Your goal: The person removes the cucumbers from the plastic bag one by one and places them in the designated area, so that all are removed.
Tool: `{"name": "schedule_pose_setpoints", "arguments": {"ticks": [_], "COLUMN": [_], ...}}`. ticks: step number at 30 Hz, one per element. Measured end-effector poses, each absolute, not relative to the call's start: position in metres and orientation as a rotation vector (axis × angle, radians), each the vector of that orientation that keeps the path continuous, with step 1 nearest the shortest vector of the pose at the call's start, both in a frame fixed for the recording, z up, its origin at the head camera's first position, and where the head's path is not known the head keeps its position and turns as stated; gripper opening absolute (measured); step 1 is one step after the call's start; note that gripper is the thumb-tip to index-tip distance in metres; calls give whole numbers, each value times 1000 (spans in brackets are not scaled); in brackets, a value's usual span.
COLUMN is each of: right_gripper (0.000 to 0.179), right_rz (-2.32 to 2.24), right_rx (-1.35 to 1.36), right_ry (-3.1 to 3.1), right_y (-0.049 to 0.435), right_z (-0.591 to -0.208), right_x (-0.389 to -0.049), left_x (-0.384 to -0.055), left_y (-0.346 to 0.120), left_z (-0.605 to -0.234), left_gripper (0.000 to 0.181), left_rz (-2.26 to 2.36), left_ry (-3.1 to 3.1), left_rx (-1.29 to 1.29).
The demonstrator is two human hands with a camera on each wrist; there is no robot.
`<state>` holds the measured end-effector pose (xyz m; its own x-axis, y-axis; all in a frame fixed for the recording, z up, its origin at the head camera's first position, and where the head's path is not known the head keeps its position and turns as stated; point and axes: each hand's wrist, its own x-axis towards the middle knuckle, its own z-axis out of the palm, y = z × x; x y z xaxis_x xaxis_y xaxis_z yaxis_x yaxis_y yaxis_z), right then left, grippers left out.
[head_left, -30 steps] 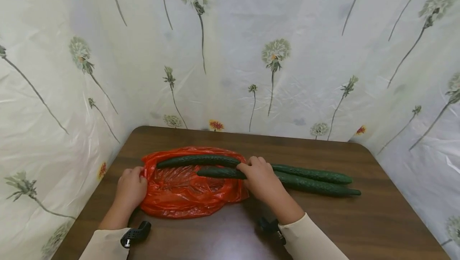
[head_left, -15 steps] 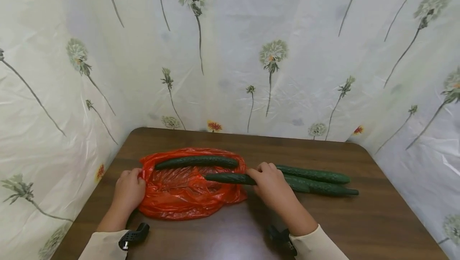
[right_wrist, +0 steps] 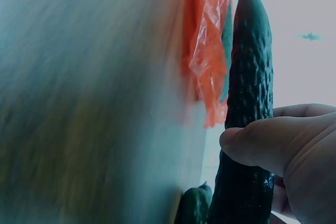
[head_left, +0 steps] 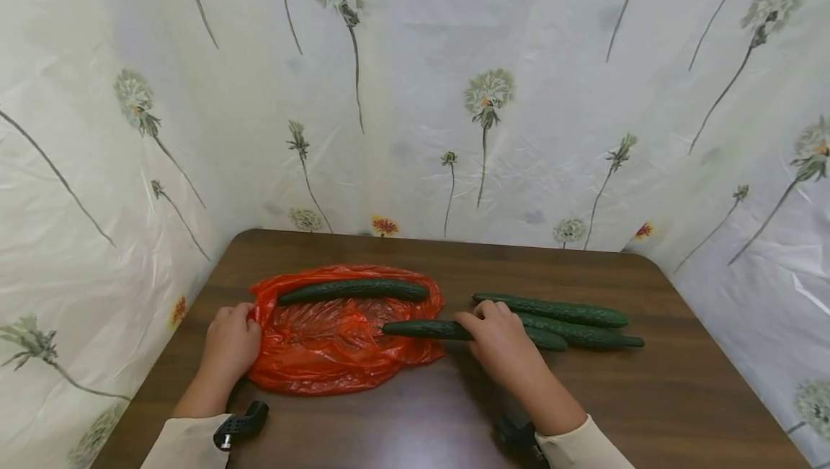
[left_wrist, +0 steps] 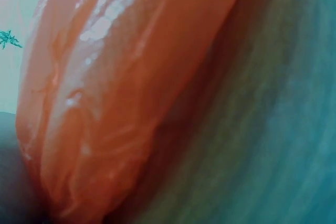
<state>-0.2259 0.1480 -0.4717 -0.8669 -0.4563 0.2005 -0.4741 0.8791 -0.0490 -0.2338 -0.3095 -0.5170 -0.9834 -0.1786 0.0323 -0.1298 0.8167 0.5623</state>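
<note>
My left hand (head_left: 230, 343) holds the left edge of a thin red plastic bag (head_left: 324, 375), spread flat with its mouth facing up. One dark green cucumber (head_left: 353, 291) lies along the bag's far side. Another cucumber (head_left: 424, 329) is pinched by my right hand (head_left: 509, 346); its left tip is over the right part of the bag and its other end sticks out past my hand. In the right wrist view the thumb (right_wrist: 249, 142) presses across this bumpy cucumber. The left wrist view is filled mostly by the blurred red plastic.
Two more cucumbers lie side by side on the brown wooden table (head_left: 648, 397), right of the bag: a far one (head_left: 564, 311) and a near one (head_left: 603, 339). A flower-printed sheet (head_left: 415, 94) hangs behind the table and at both sides.
My right hand has moved right and slightly nearer, drawing its cucumber most of the way off the bag. My left hand keeps its hold at the bag's edge.
</note>
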Motion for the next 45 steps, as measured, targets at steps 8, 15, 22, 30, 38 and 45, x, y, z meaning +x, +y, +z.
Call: {"name": "schedule_pose_setpoints", "arguments": {"ticks": [8,15,22,30,38,45], "right_gripper": [47,50,50,50,48,50], "right_rz": [122,136,154,164,167,164], "right_rx": [666,609,565,527,502,510], "right_ry": [-2865,-2886,-2897,-2902,-2921,-2902], "right_y": [164,177,185,203,221,236], "right_z": [-477,-483,-483,-486,-489,-492], "right_x": [-220,-212,-211,-207,-207,-205], "left_x": [-234,-231,-231,-232,-232,-233], "left_y": [-308,-308,-313,-312,-311,-308], "left_z": [-515,-516,-517,-518,-516,-520], "left_gripper": [44,44,45,45,45,45], "left_rz": [-880,-871,-881,-873,-874,-888], "left_ry": [-2903,-2909,-2930,-2931,-2932,-2920], "left_rx": [221,226,260,255,263,248]}}
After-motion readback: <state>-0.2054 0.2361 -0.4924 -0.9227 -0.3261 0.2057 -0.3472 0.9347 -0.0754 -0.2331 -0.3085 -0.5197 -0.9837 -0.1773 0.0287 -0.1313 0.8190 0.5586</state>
